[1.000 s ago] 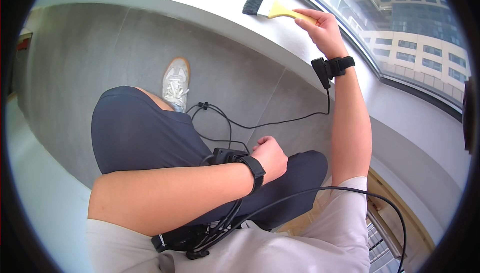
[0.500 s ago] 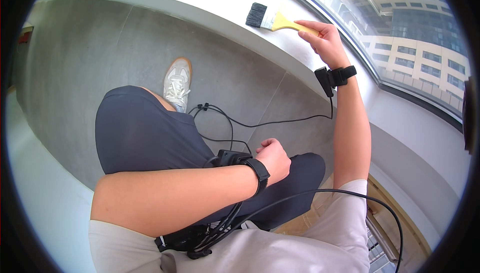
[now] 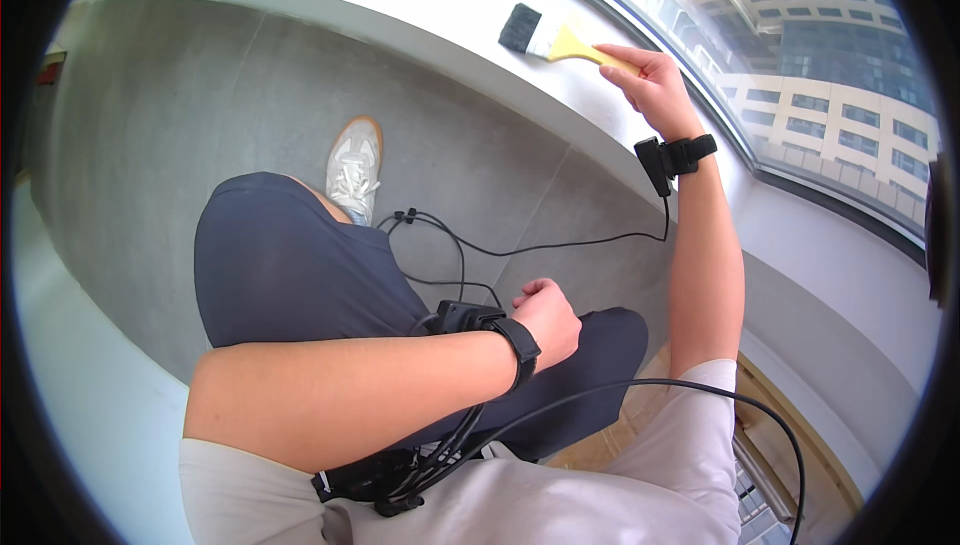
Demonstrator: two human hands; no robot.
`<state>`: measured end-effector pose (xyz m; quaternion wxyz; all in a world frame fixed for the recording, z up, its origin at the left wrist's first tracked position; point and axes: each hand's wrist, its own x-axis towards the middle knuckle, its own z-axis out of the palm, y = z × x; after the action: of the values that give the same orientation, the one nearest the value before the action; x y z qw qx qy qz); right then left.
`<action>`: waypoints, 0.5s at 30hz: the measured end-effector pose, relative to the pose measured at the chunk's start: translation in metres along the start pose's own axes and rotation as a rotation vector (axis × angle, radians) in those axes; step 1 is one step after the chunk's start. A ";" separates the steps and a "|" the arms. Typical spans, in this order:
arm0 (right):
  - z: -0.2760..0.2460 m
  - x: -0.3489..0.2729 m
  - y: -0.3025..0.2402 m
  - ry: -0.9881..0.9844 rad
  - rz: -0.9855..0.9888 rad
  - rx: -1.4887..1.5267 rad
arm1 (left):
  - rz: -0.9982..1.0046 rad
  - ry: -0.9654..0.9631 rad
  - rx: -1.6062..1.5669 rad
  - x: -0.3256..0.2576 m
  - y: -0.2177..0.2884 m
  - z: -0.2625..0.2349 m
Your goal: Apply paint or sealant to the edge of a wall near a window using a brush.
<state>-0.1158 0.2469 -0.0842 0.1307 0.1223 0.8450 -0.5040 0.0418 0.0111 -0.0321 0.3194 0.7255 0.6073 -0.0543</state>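
Observation:
My right hand grips a paintbrush by its yellow handle, thumb on the near side and fingers on the far side. The flat brush has a pale metal band, and its dark bristles point left. It lies low over the white window sill; whether the bristles touch the surface is hard to tell. My left hand rests by my lap with its fingers curled in, and nothing shows in it. Its forearm crosses in front of my body.
Beyond the sill stands a window with a dark frame. Black cables run from the wrist straps, looping over the grey floor and across my lap. My shoe is on the floor. A wooden seat shows beneath me.
The paintbrush has shifted slightly right along the sill and turned a little in my right hand's grip, with the hand moving along. My left hand stays nearly still.

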 end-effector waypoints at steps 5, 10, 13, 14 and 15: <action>0.001 -0.001 0.002 0.062 -0.051 -0.023 | -0.016 0.005 -0.004 0.000 0.000 0.000; 0.004 -0.003 0.004 -0.071 0.135 -0.011 | 0.018 -0.001 -0.002 0.000 0.000 -0.001; 0.006 -0.006 0.004 0.054 -0.051 0.020 | 0.001 0.000 -0.010 0.000 0.001 -0.002; 0.007 -0.006 0.004 0.127 -0.089 0.001 | -0.008 0.009 -0.015 0.000 0.001 -0.003; 0.008 -0.008 0.005 0.107 -0.038 -0.037 | 0.001 0.001 -0.013 0.000 0.001 -0.003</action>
<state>-0.1064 0.2409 -0.0893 0.0779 0.1306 0.8621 -0.4833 0.0422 0.0129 -0.0290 0.3238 0.7238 0.6073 -0.0498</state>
